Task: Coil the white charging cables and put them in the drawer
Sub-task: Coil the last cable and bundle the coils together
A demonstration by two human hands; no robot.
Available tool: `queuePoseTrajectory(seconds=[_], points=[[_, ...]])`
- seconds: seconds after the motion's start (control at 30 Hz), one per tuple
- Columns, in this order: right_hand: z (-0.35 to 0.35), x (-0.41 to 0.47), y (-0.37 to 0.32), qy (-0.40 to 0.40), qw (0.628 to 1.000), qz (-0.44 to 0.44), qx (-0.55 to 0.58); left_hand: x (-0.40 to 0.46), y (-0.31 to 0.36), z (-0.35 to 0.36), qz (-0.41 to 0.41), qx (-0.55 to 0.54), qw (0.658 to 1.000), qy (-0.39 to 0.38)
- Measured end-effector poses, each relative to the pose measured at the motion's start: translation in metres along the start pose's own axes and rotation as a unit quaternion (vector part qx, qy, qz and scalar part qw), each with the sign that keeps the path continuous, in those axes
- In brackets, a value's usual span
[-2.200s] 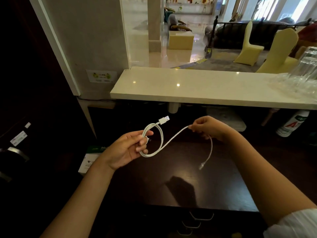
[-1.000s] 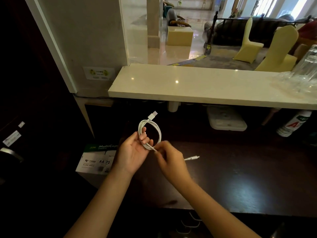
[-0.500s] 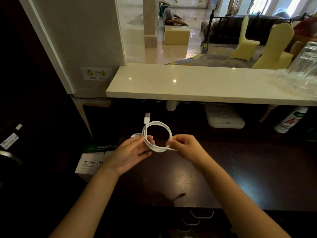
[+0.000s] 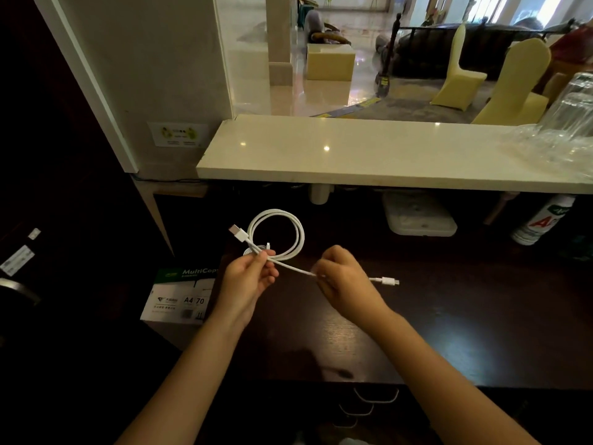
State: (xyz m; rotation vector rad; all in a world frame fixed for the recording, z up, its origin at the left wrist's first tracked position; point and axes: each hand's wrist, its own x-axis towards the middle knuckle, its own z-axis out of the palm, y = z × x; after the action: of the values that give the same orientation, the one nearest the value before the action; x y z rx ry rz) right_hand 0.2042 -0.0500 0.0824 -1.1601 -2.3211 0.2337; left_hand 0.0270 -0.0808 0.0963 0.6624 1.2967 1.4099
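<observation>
A white charging cable (image 4: 300,234) is wound into a double loop above the dark wooden desk (image 4: 465,332). My left hand (image 4: 248,279) pinches the loop at its bottom, with the USB plug (image 4: 238,233) sticking out to the upper left. My right hand (image 4: 345,282) grips the free tail a short way to the right, and the small connector (image 4: 387,280) pokes out past its fingers. Drawer handles (image 4: 375,398) show below the desk's front edge; the drawers look closed.
A cream stone counter (image 4: 369,155) overhangs the back of the desk. A white box (image 4: 418,216) and a bottle (image 4: 542,221) sit under it at the right. Plastic-wrapped glasses (image 4: 564,123) stand on the counter's right end. An A4 paper carton (image 4: 179,293) is on the floor at left.
My right hand has pulled the cable's tail out to the right, away from the loop. The loop in my left hand has turned so the USB plug points upper left.
</observation>
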Motion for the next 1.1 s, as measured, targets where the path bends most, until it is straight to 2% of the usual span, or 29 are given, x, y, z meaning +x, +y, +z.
queuePoseTrajectory(seconds=[0.07,0.13,0.2,0.23,0.3,0.37,0.43,0.5,0.53,0.57,0.63,0.7,0.8,0.87,0.97,1.1], points=[[0.007,-0.005,0.001,0.035,0.988,-0.001,-0.149,-0.002,-0.002,0.002,-0.012,-0.020,1.000,-0.005],[0.006,-0.006,-0.001,-0.003,0.985,0.067,-0.162,-0.003,-0.005,0.003,-0.024,-0.050,0.998,-0.015],[0.001,-0.006,-0.002,-0.068,0.975,0.210,0.000,-0.004,-0.008,0.002,-0.032,-0.070,0.997,-0.022],[0.001,-0.007,-0.001,-0.070,0.950,0.283,0.109,-0.004,-0.009,0.002,-0.034,-0.073,0.996,-0.027],[0.001,-0.005,0.002,0.021,0.897,0.370,0.241,-0.006,-0.011,0.002,-0.038,-0.067,0.996,-0.043],[0.002,0.001,0.003,0.114,0.864,0.408,0.273,-0.010,-0.014,0.006,-0.041,-0.047,0.996,-0.065],[0.001,0.011,0.001,0.170,0.826,0.430,0.323,-0.015,-0.018,0.011,-0.043,-0.029,0.995,-0.086],[-0.001,0.019,-0.002,0.196,0.791,0.433,0.386,-0.018,-0.019,0.015,-0.044,-0.026,0.994,-0.096],[-0.003,0.021,-0.003,0.195,0.785,0.426,0.404,-0.018,-0.019,0.016,-0.044,-0.028,0.994,-0.097],[-0.004,0.021,-0.003,0.185,0.790,0.419,0.407,-0.019,-0.018,0.016,-0.042,-0.029,0.994,-0.096],[-0.007,0.020,0.001,0.137,0.824,0.402,0.376,-0.019,-0.014,0.014,-0.033,-0.026,0.995,-0.093],[-0.009,0.017,0.005,0.062,0.868,0.378,0.316,-0.018,-0.009,0.010,-0.020,-0.017,0.996,-0.090],[-0.010,0.011,0.006,-0.039,0.906,0.333,0.258,-0.018,-0.003,0.005,0.002,0.022,0.995,-0.096],[-0.012,0.008,0.003,-0.076,0.915,0.310,0.247,-0.019,-0.001,0.003,0.011,0.042,0.993,-0.107],[-0.013,0.006,0.002,-0.085,0.912,0.292,0.274,-0.021,-0.001,0.003,0.017,0.042,0.992,-0.121],[-0.012,0.003,-0.001,-0.130,0.903,0.311,0.266,-0.023,-0.002,0.003,0.044,0.051,0.989,-0.134]])
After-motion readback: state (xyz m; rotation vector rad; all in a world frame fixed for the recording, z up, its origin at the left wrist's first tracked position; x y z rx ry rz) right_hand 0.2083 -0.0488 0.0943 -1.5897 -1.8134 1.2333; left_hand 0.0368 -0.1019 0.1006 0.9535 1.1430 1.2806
